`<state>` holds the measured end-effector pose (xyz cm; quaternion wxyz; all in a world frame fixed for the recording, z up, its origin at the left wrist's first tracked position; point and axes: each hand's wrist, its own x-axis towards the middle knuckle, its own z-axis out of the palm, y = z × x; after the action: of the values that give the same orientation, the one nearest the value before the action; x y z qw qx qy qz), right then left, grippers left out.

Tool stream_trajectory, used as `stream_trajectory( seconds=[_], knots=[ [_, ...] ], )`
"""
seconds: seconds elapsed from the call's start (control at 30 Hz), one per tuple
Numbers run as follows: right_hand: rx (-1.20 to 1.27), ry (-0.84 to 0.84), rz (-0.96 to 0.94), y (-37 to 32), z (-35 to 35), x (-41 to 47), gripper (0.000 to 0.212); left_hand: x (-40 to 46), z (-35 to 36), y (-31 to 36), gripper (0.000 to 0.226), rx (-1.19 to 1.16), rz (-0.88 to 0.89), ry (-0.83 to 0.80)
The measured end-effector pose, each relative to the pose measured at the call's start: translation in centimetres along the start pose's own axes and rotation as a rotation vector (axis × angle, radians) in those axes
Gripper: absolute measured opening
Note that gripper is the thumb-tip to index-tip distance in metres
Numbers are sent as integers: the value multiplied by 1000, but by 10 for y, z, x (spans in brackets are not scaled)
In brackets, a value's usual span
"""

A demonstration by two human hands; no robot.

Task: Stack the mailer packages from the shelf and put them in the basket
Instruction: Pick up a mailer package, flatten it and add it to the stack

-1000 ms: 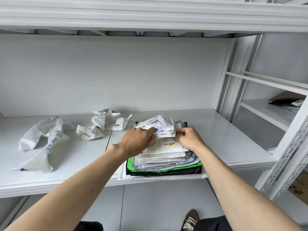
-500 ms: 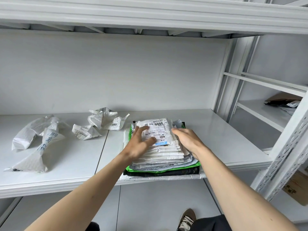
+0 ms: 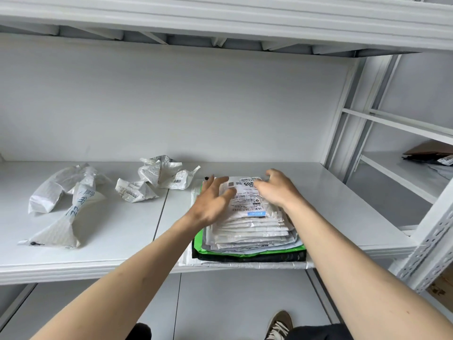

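Observation:
A stack of mailer packages (image 3: 250,231) lies at the front of the white shelf (image 3: 98,256), white ones on top of a green and a black one. The top mailer (image 3: 247,200) carries a printed label. My left hand (image 3: 210,204) hovers over the stack's left side with fingers spread. My right hand (image 3: 277,190) is over the stack's right side, fingers loosely bent, holding nothing. Whether either hand touches the top mailer is unclear. Loose crumpled mailers lie on the shelf: a small one (image 3: 133,191), a larger one (image 3: 164,175) and two long ones (image 3: 61,200) at the left.
A shelf board runs overhead (image 3: 220,18). To the right stands a perforated white upright (image 3: 431,241), and a neighbouring shelf holds a brown package (image 3: 431,150). My shoe (image 3: 279,325) shows on the floor below. No basket is in view.
Both hands laid a labelled mailer flat on top of the stack and let go. They now sit spread above it, shifted toward the back of the stack.

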<state>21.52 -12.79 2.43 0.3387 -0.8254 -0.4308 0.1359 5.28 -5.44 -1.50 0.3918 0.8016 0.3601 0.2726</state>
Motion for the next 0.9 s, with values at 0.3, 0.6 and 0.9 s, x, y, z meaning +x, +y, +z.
stream_trajectory(
  seconds=[0.3,0.6,0.9],
  knots=[
    [55,-114,-125,-87,52,37,38,24,-76,-36,48,-10,-118,158],
    [415,-350,85,-151,140,55,17,22,-136,-102,46,-28,-263,244],
    [309,-403,216,-152,194,74,16,26,-153,-146,41,-166,-372,279]
  ],
)
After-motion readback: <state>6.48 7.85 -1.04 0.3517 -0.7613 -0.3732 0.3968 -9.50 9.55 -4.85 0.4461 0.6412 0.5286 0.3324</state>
